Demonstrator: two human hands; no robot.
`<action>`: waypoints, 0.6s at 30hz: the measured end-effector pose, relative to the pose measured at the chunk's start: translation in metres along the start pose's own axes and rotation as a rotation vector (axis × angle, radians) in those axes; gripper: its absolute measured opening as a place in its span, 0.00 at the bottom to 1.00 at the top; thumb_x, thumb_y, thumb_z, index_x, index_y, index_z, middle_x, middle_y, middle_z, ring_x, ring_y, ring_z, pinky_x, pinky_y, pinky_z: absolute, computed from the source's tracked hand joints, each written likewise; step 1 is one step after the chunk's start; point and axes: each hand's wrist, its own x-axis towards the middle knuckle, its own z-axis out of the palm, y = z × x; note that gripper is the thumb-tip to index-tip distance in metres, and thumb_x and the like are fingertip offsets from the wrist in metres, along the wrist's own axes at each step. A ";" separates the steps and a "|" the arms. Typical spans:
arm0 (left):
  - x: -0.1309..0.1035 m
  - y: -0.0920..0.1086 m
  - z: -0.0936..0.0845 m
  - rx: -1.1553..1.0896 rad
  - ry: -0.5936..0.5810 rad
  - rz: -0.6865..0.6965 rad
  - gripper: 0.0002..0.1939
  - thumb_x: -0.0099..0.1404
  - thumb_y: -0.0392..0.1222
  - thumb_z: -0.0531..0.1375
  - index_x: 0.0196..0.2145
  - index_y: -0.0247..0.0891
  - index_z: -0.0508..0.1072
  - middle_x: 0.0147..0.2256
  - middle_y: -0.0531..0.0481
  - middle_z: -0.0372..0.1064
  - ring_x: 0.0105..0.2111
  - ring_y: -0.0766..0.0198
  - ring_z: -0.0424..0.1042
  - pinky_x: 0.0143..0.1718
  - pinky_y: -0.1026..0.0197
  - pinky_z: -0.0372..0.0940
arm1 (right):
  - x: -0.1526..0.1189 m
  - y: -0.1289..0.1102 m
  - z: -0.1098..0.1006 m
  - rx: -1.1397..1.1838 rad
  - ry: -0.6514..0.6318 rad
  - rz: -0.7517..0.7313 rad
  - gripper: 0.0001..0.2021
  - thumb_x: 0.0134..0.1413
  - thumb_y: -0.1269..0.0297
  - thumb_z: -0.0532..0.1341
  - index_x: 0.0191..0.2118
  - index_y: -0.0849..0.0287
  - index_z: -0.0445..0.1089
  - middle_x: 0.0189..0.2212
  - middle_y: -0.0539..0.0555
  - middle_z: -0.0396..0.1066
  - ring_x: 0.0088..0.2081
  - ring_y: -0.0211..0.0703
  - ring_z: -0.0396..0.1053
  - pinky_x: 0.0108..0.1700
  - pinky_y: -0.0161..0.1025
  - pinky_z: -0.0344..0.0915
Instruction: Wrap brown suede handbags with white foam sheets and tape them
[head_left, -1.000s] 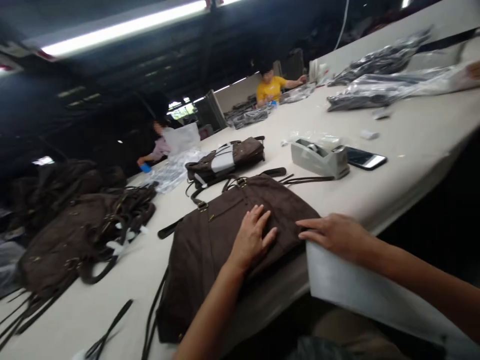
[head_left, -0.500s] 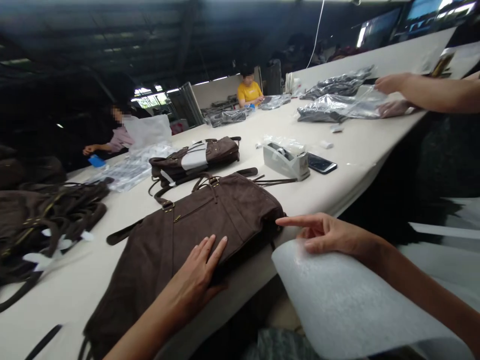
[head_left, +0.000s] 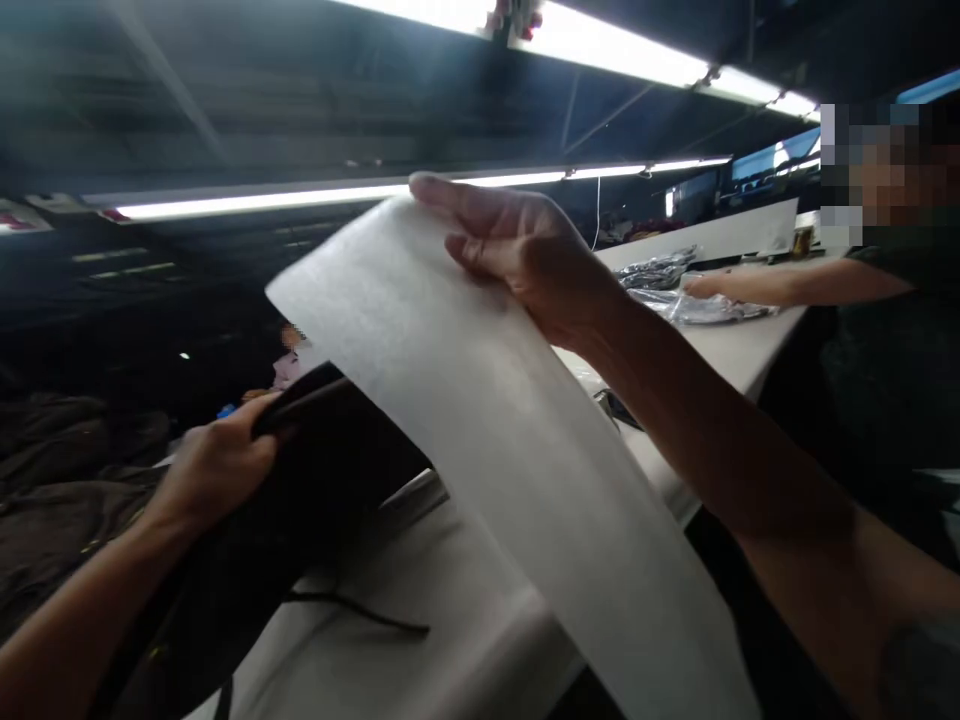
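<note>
My left hand (head_left: 217, 465) is closed on the upper edge of a dark brown bag (head_left: 322, 480), which is raised and tilted off the table. Deep shadow hides most of the bag's details. A dark strap (head_left: 360, 608) hangs from its lower side over the tabletop. High in front of me, my right hand (head_left: 529, 250) pinches a long white sheet (head_left: 510, 430) near its upper end. The sheet curves down towards the lower right, and its upper left corner overlaps the bag's raised edge in this view; whether they touch, I cannot tell.
A pale-covered table (head_left: 420, 640) runs away to the right. Plastic-wrapped bags (head_left: 694, 300) lie at its far end, where a co-worker's arm (head_left: 810, 285) reaches in. Brown bags (head_left: 60, 510) are piled at the left. Another person (head_left: 285, 372) is partly visible behind the sheet.
My left hand has gone from lying flat on the bag to gripping its edge, and the bag has come up. My right hand has raised the white sheet. The view has tilted upward.
</note>
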 end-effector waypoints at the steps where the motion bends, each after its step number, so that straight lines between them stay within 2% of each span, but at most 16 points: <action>1: 0.010 -0.001 -0.013 0.024 0.002 -0.059 0.27 0.61 0.52 0.52 0.56 0.39 0.66 0.32 0.47 0.73 0.39 0.49 0.72 0.35 0.58 0.65 | 0.008 -0.003 0.008 -0.011 0.060 -0.092 0.22 0.58 0.78 0.51 0.56 0.60 0.65 0.57 0.45 0.65 0.58 0.40 0.62 0.54 0.39 0.62; 3: 0.022 -0.003 -0.035 0.086 0.064 -0.154 0.28 0.61 0.52 0.50 0.56 0.37 0.66 0.28 0.46 0.70 0.35 0.48 0.71 0.35 0.56 0.64 | 0.003 0.015 0.023 -0.038 0.120 -0.159 0.23 0.56 0.78 0.52 0.58 0.62 0.64 0.59 0.48 0.63 0.60 0.40 0.59 0.58 0.38 0.60; 5: 0.028 -0.008 -0.049 0.130 0.149 -0.202 0.29 0.60 0.52 0.48 0.54 0.35 0.68 0.26 0.46 0.66 0.32 0.49 0.69 0.36 0.54 0.64 | -0.027 0.059 0.037 -0.057 0.109 -0.064 0.26 0.54 0.76 0.55 0.60 0.64 0.62 0.59 0.53 0.62 0.60 0.43 0.60 0.59 0.41 0.61; 7: 0.032 -0.014 -0.058 0.150 0.209 -0.238 0.29 0.60 0.53 0.48 0.53 0.35 0.69 0.24 0.47 0.63 0.30 0.51 0.66 0.35 0.53 0.64 | -0.074 0.115 0.047 -0.055 0.071 0.160 0.29 0.52 0.74 0.54 0.62 0.64 0.60 0.59 0.55 0.63 0.58 0.46 0.63 0.59 0.43 0.63; 9: 0.034 -0.020 -0.065 0.150 0.244 -0.266 0.29 0.59 0.54 0.49 0.52 0.35 0.70 0.24 0.48 0.61 0.29 0.52 0.65 0.36 0.51 0.65 | -0.124 0.168 0.053 -0.073 -0.062 0.428 0.30 0.49 0.76 0.52 0.61 0.64 0.62 0.57 0.56 0.66 0.55 0.47 0.67 0.58 0.44 0.63; 11: 0.035 -0.023 -0.069 0.142 0.272 -0.285 0.30 0.58 0.54 0.50 0.52 0.35 0.70 0.23 0.49 0.59 0.30 0.52 0.65 0.40 0.48 0.66 | -0.163 0.204 0.052 -0.182 -0.198 0.704 0.30 0.44 0.78 0.51 0.57 0.66 0.67 0.54 0.58 0.68 0.55 0.49 0.67 0.58 0.45 0.62; 13: 0.036 -0.023 -0.071 0.131 0.290 -0.286 0.29 0.57 0.53 0.51 0.52 0.36 0.70 0.24 0.50 0.58 0.34 0.51 0.66 0.45 0.46 0.65 | -0.186 0.219 0.045 -0.277 -0.271 0.840 0.31 0.42 0.78 0.51 0.56 0.68 0.68 0.55 0.60 0.67 0.58 0.49 0.63 0.61 0.43 0.57; 14: 0.037 -0.021 -0.071 0.130 0.294 -0.282 0.29 0.57 0.53 0.51 0.52 0.37 0.70 0.25 0.50 0.58 0.36 0.50 0.66 0.47 0.45 0.64 | -0.191 0.218 0.039 -0.311 -0.298 0.858 0.31 0.42 0.77 0.51 0.56 0.68 0.68 0.57 0.60 0.66 0.59 0.48 0.62 0.61 0.41 0.55; 16: 0.041 -0.015 -0.069 0.140 0.280 -0.267 0.28 0.58 0.53 0.51 0.53 0.38 0.70 0.28 0.48 0.63 0.39 0.49 0.67 0.49 0.44 0.63 | -0.190 0.207 0.026 -0.354 -0.384 0.827 0.30 0.44 0.76 0.52 0.57 0.66 0.67 0.58 0.59 0.65 0.60 0.47 0.61 0.61 0.39 0.54; 18: 0.047 -0.008 -0.061 0.163 0.246 -0.234 0.28 0.59 0.52 0.50 0.53 0.37 0.69 0.33 0.45 0.68 0.42 0.48 0.68 0.49 0.44 0.63 | -0.179 0.191 0.012 -0.392 -0.551 0.795 0.28 0.46 0.72 0.55 0.56 0.63 0.68 0.54 0.58 0.69 0.56 0.47 0.65 0.58 0.38 0.58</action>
